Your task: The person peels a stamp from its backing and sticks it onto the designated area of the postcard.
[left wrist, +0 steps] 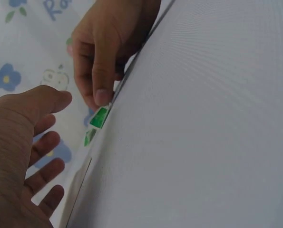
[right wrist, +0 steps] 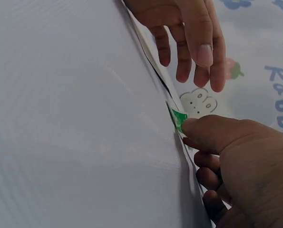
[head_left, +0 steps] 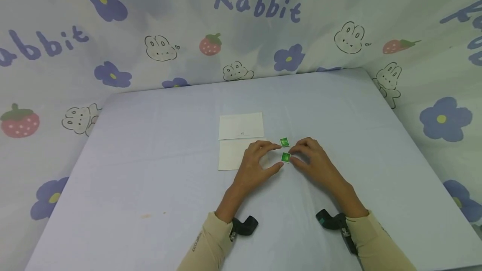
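Two small green stamp-like squares with white borders lie close together right of the cards. My right hand (head_left: 314,162) pinches the edge of the nearer green square (head_left: 286,157) between thumb and finger; in the right wrist view the thumb covers part of that square (right wrist: 178,118). Just beyond it is the farther green square (head_left: 284,142), flat on the table. My left hand (head_left: 256,164) is spread on the left side of the squares, thumb and fingers apart with nothing gripped. Its forearm side partly covers the nearer pale card (head_left: 229,156).
Another pale card (head_left: 241,126) with small print lies behind the nearer one, their edges meeting. A white cloth (head_left: 150,149) covers the table, with small brownish spots (head_left: 145,216) at front left. Behind the table hangs a patterned curtain (head_left: 180,20).
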{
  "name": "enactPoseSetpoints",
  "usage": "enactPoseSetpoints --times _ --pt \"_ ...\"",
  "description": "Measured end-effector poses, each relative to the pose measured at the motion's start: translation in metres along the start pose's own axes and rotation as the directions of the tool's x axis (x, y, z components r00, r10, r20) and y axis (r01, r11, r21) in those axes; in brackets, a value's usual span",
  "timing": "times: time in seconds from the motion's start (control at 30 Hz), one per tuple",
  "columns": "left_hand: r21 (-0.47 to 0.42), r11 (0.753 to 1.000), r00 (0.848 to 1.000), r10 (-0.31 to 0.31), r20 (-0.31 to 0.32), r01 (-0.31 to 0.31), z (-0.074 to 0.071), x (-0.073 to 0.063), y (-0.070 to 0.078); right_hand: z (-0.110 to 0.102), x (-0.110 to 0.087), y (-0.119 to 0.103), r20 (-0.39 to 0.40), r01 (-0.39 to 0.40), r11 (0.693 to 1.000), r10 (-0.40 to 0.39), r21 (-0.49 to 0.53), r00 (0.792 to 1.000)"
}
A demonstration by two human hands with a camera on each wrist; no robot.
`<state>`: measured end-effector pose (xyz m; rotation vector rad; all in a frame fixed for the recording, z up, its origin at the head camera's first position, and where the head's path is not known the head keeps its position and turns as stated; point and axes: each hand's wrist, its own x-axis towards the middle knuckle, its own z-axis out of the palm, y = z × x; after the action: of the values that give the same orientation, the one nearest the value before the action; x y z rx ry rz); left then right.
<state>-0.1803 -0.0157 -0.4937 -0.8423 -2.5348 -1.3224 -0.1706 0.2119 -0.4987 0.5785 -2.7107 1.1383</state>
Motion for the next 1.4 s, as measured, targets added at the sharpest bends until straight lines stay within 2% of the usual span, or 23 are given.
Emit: enactPoseSetpoints --times 0.23,0.53,0.77,1.03,1.4 --pt "-0.011 1.000 1.000 -0.001 -0.009 0.000 -0.005 0.001 0.000 -0.001 0.005 -0.003 -0.004 -0.010 1.000 0.010 0.023 1.000" --pt "-0.008 0.999 0.999 -0.047 0.000 0.047 -0.011 -0.002 0.001 0.001 0.008 -0.005 -0.028 -0.084 0.994 0.086 0.067 0.996" --pt "-0.029 0.998 0.999 -0.051 -0.018 0.050 -0.010 -0.008 0.003 -0.002 0.002 -0.007 -0.059 -0.140 0.983 0.148 0.122 0.987" --pt "-0.056 0.995 0.996 -0.088 -0.031 0.086 -0.015 -0.018 0.006 -0.005 -0.006 -0.014 -0.070 -0.140 0.972 0.155 0.187 0.985" --pt "-0.098 0.993 0.995 -0.073 -0.073 0.066 -0.025 -0.020 0.004 -0.002 -0.004 -0.028 -0.133 -0.085 0.970 0.117 0.228 0.984"
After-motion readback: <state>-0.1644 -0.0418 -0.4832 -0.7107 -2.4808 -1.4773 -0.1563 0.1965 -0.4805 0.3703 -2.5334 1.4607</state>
